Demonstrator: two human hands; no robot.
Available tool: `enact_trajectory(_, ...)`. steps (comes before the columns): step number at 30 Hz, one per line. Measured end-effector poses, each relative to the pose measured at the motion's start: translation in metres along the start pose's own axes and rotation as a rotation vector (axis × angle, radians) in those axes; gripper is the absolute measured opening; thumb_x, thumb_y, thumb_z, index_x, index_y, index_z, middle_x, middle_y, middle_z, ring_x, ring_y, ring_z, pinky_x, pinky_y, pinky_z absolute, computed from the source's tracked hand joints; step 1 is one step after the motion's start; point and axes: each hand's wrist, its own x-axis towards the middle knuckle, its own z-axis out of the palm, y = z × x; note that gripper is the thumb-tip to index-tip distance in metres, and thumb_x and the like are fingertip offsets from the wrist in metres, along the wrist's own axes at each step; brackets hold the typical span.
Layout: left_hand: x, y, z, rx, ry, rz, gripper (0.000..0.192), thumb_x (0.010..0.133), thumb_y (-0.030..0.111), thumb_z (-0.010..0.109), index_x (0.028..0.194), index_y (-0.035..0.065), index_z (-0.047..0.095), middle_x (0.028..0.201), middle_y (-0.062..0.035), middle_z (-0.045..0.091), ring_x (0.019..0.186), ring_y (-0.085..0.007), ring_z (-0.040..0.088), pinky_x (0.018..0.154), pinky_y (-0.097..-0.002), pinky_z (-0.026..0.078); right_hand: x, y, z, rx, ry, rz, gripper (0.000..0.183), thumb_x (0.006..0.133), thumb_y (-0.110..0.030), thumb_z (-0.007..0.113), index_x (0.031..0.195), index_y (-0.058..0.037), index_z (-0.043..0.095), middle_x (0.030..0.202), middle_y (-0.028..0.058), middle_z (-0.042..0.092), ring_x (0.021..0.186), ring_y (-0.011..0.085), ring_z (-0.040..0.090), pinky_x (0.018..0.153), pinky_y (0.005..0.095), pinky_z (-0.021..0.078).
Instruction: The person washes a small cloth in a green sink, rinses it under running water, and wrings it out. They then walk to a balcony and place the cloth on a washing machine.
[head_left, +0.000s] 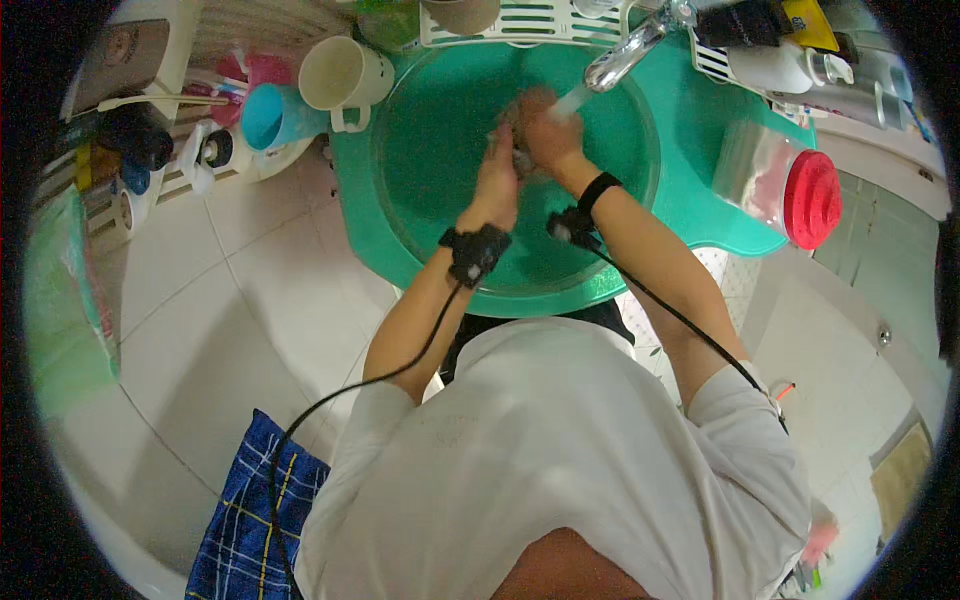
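Water runs from a chrome faucet (626, 60) over my hands, which are together above the basin of a green sink (420, 217). My left hand (495, 176) is on the left, its fingers pointing up towards the faucet side. Against it, my right hand (550, 135) is bent over and blurred by motion, directly under the stream. Something pale and wet, perhaps foam or a small object, shows between the palms; I cannot tell which. Each wrist wears a black strap with a small cabled device.
A cream mug (341, 75) stands on the sink's left rim, near a blue cup (274, 120). A clear jar with a red lid (812, 199) lies at the right. White racks (525, 34) with bottles line the back. A blue plaid cloth (247, 517) is at the lower left.
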Motion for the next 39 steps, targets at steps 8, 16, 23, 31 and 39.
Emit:
enact_trajectory(8, 0.031, -0.006, -0.019, -0.124, 0.031, -0.066, 0.064, 0.09, 0.062, 0.038, 0.124, 0.0095, 0.051, 0.124, -0.0074, 0.055, 0.114, -0.0242, 0.05, 0.099, -0.0429, 0.037, -0.044, -0.022, 0.004, 0.552, 0.055, 0.052, 0.025, 0.086, -0.024, 0.054, 0.103, -0.0066, 0.061, 0.101, 0.0168, 0.062, 0.093, 0.0336, 0.059, 0.074, 0.0466, 0.0493)
enact_trajectory(16, 0.011, -0.003, -0.014, 0.202, 0.019, 0.016, 0.057, 0.095, 0.054, 0.036, 0.125, 0.008, 0.051, 0.119, -0.0084, 0.058, 0.109, -0.0273, 0.053, 0.101, -0.0396, 0.035, -0.038, -0.035, -0.017, 0.146, -0.045, 0.05, 0.025, 0.089, -0.02, 0.051, 0.107, -0.0058, 0.057, 0.1, 0.0198, 0.061, 0.086, 0.0368, 0.061, 0.071, 0.0469, 0.0504)
enact_trajectory(23, 0.002, 0.003, 0.006, -0.028, -0.175, -0.158, 0.06, 0.093, 0.057, 0.036, 0.129, 0.0105, 0.047, 0.123, -0.0069, 0.056, 0.112, -0.0217, 0.053, 0.097, -0.0357, 0.039, -0.011, 0.028, 0.032, 0.507, 0.161, 0.183, 0.024, 0.086, -0.022, 0.056, 0.102, -0.0036, 0.057, 0.096, 0.0224, 0.061, 0.092, 0.0409, 0.059, 0.078, 0.0472, 0.048)
enact_trajectory(31, 0.022, 0.001, -0.001, -0.152, -0.102, -0.232, 0.056, 0.093, 0.054, 0.042, 0.129, 0.0114, 0.047, 0.125, -0.0051, 0.055, 0.112, -0.0221, 0.052, 0.095, -0.0373, 0.041, -0.037, -0.004, -0.002, 0.218, 0.062, -0.044, 0.029, 0.088, -0.029, 0.054, 0.101, -0.003, 0.06, 0.098, 0.0225, 0.06, 0.092, 0.0418, 0.058, 0.078, 0.0486, 0.0463)
enact_trajectory(39, -0.002, 0.014, -0.031, 0.409, -0.325, -0.103, 0.045, 0.09, 0.032, 0.054, 0.127, 0.0055, 0.05, 0.12, -0.0057, 0.058, 0.106, -0.0171, 0.054, 0.093, -0.033, 0.04, -0.02, 0.014, -0.025, 1.048, -0.18, 0.083, 0.035, 0.095, -0.033, 0.05, 0.119, -0.0074, 0.056, 0.108, 0.0039, 0.06, 0.095, 0.0157, 0.056, 0.082, 0.0302, 0.0464)
